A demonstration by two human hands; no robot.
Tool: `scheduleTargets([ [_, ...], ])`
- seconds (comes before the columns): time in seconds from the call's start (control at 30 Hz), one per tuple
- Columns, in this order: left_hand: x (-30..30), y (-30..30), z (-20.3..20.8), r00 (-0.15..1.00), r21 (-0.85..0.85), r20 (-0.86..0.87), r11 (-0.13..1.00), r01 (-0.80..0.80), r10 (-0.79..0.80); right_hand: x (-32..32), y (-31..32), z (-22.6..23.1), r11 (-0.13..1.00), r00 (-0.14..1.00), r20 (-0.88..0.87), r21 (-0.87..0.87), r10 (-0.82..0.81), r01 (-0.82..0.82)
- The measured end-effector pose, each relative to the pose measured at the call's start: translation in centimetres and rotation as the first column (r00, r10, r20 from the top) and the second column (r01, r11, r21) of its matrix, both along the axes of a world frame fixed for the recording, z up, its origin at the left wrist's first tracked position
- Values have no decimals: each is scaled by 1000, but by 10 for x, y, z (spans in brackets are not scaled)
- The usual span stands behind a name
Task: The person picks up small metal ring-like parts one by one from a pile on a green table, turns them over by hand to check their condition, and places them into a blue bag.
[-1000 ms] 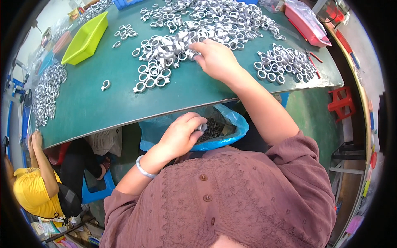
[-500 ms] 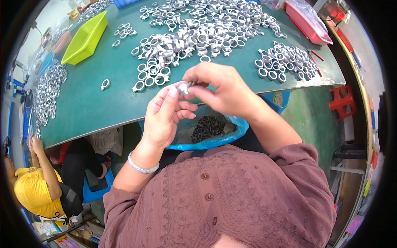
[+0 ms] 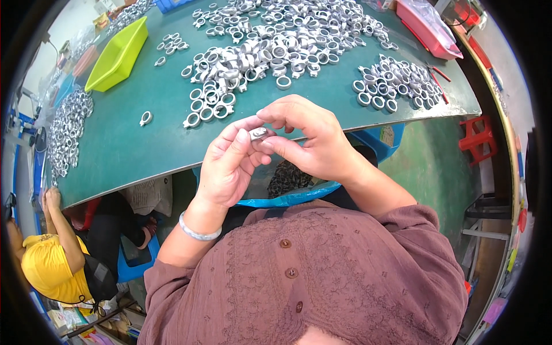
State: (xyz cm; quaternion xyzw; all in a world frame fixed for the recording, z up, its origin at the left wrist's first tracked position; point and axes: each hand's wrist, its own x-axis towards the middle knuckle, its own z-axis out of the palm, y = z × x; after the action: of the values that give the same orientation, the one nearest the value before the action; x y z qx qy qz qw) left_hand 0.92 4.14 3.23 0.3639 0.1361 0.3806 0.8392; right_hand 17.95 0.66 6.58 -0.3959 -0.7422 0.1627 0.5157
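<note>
Over the table's front edge, my left hand (image 3: 224,164) pinches a small grey metal ring clamp (image 3: 259,133) between thumb and fingers, its lug side facing up. My right hand (image 3: 313,135) curls around the same piece from the right, thumb tip against it and index finger arched above. The fingers hide part of the ring. Beyond my hands, a large heap of similar metal rings (image 3: 276,49) spreads over the green table (image 3: 149,138). A single ring (image 3: 283,82) lies just off the heap's near edge. Below my hands, a blue-rimmed bag (image 3: 287,200) holds small dark parts (image 3: 287,178).
A smaller ring pile (image 3: 397,83) lies at the right, beside red-handled pliers (image 3: 441,75). Green (image 3: 118,54) and pink (image 3: 425,29) trays stand at the table's sides. A red stool (image 3: 477,141) stands at right. A co-worker in yellow (image 3: 54,267) sits at left, near another pile (image 3: 66,132).
My hands have turned the ring clamp, so its lug side now shows more plainly. The right hand has come slightly lower. The single ring near the heap appears slightly nearer.
</note>
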Motion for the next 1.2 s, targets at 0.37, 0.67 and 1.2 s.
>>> scheduleTargets([
  [0.37, 0, -5, 0, 959, 282, -138, 938, -200, 246, 0, -7, -7, 974, 988, -154, -224, -1, -34],
  [0.67, 1, -8, 6, 973, 156, -38, 964, -217, 226, 1, -7, -16, 905, 898, -440, -380, 5, -192],
  [1.2, -2, -12, -5, 963, 357, -91, 911, -205, 253, 3, -3, -14, 999, 994, -101, -29, 41, -44],
])
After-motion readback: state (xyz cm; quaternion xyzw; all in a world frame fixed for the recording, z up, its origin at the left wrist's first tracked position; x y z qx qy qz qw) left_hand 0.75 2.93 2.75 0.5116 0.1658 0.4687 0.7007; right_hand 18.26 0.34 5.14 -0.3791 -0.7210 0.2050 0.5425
